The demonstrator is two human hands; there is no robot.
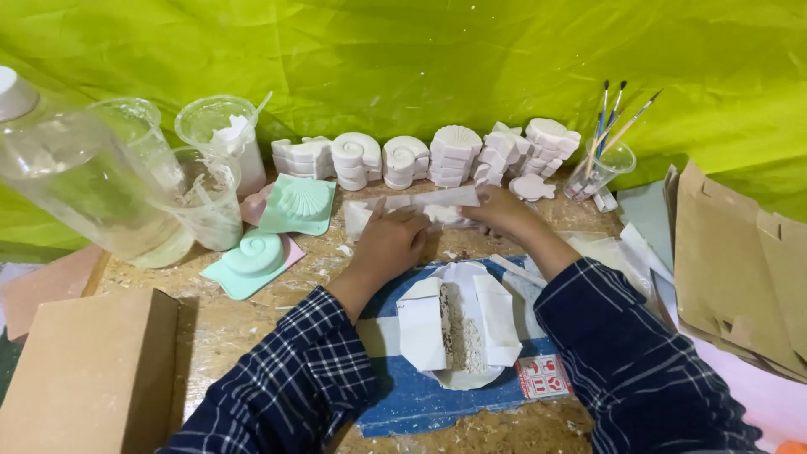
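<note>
Presently both hands work on a white sheet [420, 206] lying flat on the counter [218, 324], just in front of the row of white plaster castings [429, 155], which serves as landmark. The left hand [388, 244] lies palm down on the sheet's left part, fingers [395, 220] extended and pressed flat, gripping nothing; this appears to pin the sheet against sliding. The right hand [504, 212] rests on the sheet's right end, directly in front of the castings; its fingers curl over the sheet's edge, but whether they pinch it or only press cannot be told.

The sheet is thin, pale, long across and narrow, with creases and a slightly lifted left corner. It looks like soft paper or wrap, judged from its folds.

Nearer the person than the castings lies a white oval mould [461, 332] on a blue mat [420, 395], its folded paper flaps open and a rough, speckled strip exposed along the middle. Left of the castings sit two mint-green shell moulds [298, 204] [250, 261] and clear plastic cups [206, 197], one with white residue. A large clear bottle [76, 185] lies further left. Right of the castings stands a cup of paintbrushes [601, 160], and beyond it brown cardboard [740, 269]. A cardboard box [84, 370] stands at the near left.
</note>
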